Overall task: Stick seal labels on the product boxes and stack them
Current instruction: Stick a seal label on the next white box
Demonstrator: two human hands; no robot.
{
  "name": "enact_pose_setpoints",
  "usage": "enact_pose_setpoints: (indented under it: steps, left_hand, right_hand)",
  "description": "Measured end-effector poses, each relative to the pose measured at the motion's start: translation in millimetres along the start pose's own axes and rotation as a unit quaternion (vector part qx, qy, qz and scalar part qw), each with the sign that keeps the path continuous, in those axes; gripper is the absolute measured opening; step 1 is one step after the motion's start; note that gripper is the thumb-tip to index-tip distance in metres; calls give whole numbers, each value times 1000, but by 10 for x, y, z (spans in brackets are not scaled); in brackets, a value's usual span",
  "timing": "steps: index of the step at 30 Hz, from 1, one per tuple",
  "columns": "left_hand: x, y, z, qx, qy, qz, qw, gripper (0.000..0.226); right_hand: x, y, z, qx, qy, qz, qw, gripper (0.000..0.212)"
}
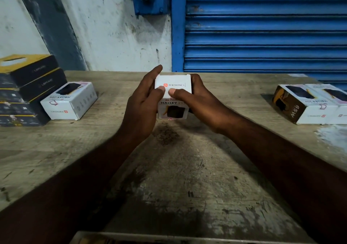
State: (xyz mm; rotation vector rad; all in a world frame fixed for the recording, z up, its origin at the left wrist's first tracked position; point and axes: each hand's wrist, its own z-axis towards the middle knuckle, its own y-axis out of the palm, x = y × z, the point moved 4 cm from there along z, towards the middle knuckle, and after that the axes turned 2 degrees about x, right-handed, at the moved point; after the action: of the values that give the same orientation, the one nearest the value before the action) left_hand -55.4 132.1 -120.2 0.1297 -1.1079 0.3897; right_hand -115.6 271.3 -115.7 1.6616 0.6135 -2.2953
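Centre of the worn wooden table (187, 168): a small white cardboard product box (173, 82) printed "PORTRONICS" and "HALLEY 20K", stood on end. Whether it rests on the tabletop or is lifted just clear of it I cannot tell.

Left hand (143, 103) grips the box's left side, fingers curled round the far edge, thumb laid on the upper face. Right hand (195, 99) grips the right side the same way. The two thumbs nearly meet at the near edge of that face, pressing down where it folds into the front panel.

A seal label is not clearly legible — only a small reddish mark shows just below the thumbs. My reading: this is the sticking step, a label being rubbed down over the flap seam, or the seam being readied for one.

Progress, as far as it shows:
- Far left, a stack of black-and-yellow boxes (28, 86), several high.
- Just beside it, one white box (69, 101) of the same print, lying flat and alone.
- Far right, more white boxes (308, 105) lying side by side, not stacked.

No seals can be read on any of them, so which group is done and which waits is unclear. The white ones lie singly — stacking of these seems mostly ahead.

A blurred flat object (169, 239) sits at the bottom edge of the view, too soft to identify.
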Motion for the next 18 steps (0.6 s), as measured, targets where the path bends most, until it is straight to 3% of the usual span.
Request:
enact_pose_setpoints:
  steps: [5, 8, 11, 18]
  left_hand:
    - [-17, -3, 0, -4, 8, 18, 1000, 55]
    - [-19, -19, 29, -18, 7, 46, 999, 58]
    - [-6, -54, 64, -33, 22, 91, 995, 64]
    - [10, -113, 93, -7, 47, 163, 986, 66]
  right_hand:
    - [11, -33, 13, -6, 11, 14, 1000, 26]
    - [15, -59, 8, -49, 4, 51, 997, 40]
    - [17, -87, 10, -35, -53, -25, 998, 59]
    - [4, -89, 33, -17, -113, -46, 992, 52]
